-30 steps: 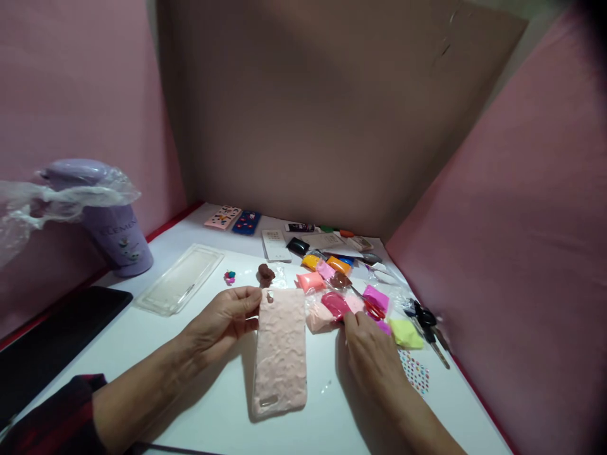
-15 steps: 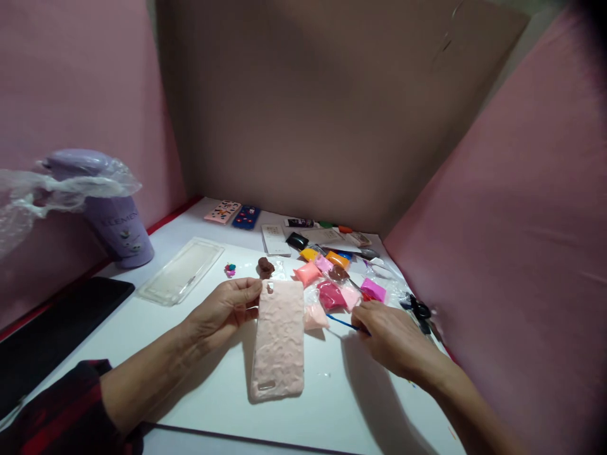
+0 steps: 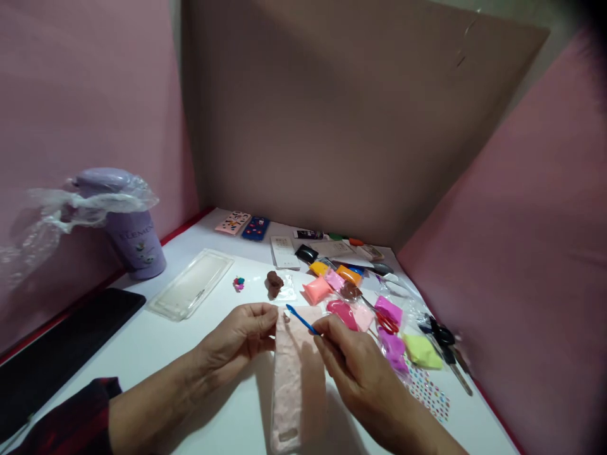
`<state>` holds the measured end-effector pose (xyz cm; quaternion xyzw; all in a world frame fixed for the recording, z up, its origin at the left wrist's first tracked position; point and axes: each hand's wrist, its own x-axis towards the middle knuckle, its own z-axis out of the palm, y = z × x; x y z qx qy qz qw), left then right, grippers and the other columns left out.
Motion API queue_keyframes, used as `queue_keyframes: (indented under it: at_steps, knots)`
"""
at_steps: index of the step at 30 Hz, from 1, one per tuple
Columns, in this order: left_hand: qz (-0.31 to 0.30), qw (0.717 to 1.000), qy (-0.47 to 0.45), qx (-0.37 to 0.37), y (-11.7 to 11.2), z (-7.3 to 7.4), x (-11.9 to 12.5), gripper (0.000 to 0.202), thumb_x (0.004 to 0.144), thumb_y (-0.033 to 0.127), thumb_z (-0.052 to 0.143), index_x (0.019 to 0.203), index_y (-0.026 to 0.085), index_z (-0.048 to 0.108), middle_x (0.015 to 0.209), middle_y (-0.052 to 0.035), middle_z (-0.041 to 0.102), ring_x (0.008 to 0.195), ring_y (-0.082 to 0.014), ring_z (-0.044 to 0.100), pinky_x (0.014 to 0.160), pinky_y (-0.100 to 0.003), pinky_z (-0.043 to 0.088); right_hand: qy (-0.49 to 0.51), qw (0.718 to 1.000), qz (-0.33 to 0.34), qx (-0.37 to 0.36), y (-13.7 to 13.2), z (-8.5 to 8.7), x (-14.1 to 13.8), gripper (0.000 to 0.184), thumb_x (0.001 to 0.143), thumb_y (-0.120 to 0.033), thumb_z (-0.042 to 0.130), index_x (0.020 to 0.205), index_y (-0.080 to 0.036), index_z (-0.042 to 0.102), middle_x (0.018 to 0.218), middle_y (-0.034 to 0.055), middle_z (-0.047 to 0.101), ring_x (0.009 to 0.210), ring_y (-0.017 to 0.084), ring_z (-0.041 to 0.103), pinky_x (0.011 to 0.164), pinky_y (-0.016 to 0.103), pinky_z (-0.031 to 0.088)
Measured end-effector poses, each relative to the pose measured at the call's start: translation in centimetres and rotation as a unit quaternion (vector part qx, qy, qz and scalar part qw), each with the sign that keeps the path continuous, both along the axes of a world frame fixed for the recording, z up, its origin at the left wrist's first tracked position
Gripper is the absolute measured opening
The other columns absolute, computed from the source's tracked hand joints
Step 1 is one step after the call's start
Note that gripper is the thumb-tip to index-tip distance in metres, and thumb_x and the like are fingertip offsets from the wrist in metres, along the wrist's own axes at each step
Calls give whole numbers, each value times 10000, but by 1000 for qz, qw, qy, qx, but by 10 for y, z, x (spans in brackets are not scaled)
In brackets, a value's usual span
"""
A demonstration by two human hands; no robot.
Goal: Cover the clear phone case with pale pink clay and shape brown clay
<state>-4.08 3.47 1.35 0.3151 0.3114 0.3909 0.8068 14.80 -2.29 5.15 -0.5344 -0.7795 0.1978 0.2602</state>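
Note:
My left hand (image 3: 246,335) is closed on the upper left edge of a phone case (image 3: 289,385), which is covered in bumpy pale pink clay. The case stands tilted over the white board, its camera opening near the top and a slot near the bottom. In my right hand (image 3: 353,351) is a thin blue modelling tool (image 3: 301,319), gripped between thumb and fingers. Its tip is over the top of the case beside the camera opening; whether it touches the clay I cannot tell. Beyond the case lies a lump of brown clay (image 3: 274,284) with a small multicoloured clay piece (image 3: 238,284) to its left.
Packets of coloured clay (image 3: 317,290), red-handled scissors (image 3: 387,321) and a sheet of gem stickers (image 3: 429,392) lie at right. On the left are a clear case (image 3: 190,284), a purple tumbler (image 3: 135,243) and a long black object (image 3: 71,354). Decorated cases (image 3: 256,229) lie at the back.
My right hand has moved left from beside the clay packets, bringing the blue tool over the top of the case. The view has shifted, showing more on the right.

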Motion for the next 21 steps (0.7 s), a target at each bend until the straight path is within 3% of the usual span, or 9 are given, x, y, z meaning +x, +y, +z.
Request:
queue_keyframes:
  at_steps: [3, 7, 10, 17, 21]
  knots:
    - [11, 1000, -14, -7, -1, 2, 1, 183, 728, 261, 724, 680, 96, 661, 667, -59, 659, 590, -117, 592, 623, -234, 475, 3, 999, 9, 52, 3, -13, -6, 175, 935, -234, 351, 912, -192, 519, 671, 18, 614, 576, 167, 583, 529, 254, 374]
    - [11, 1000, -5, -23, 2, 1, 0, 211, 698, 294, 748, 681, 99, 670, 658, -67, 669, 594, -137, 607, 610, -244, 478, 26, 981, -12, 192, 3, -33, -10, 183, 926, -208, 358, 893, -178, 535, 628, 20, 604, 494, 155, 585, 476, 244, 357]
    - [15, 999, 0, -32, 3, 0, 0, 218, 693, 302, 752, 705, 100, 672, 699, -80, 682, 633, -150, 620, 627, -253, 487, -16, 967, -43, 250, -1, -41, -11, 168, 925, -183, 389, 886, -175, 552, 594, 8, 589, 456, 143, 564, 465, 243, 332]
    - [24, 999, -6, -47, 1, 0, 1, 201, 694, 279, 753, 674, 104, 658, 685, -59, 674, 601, -130, 610, 619, -243, 494, -64, 945, -56, 315, -8, -45, -16, 161, 903, -208, 432, 839, -169, 575, 481, -17, 520, 377, 150, 508, 435, 275, 286]
    - [20, 999, -17, -46, 0, 0, 1, 186, 697, 267, 751, 664, 109, 659, 687, -57, 673, 601, -129, 610, 617, -239, 500, -40, 957, -76, 279, -10, -47, -18, 193, 911, -223, 415, 799, -188, 567, 466, -21, 505, 362, 150, 496, 426, 282, 286]
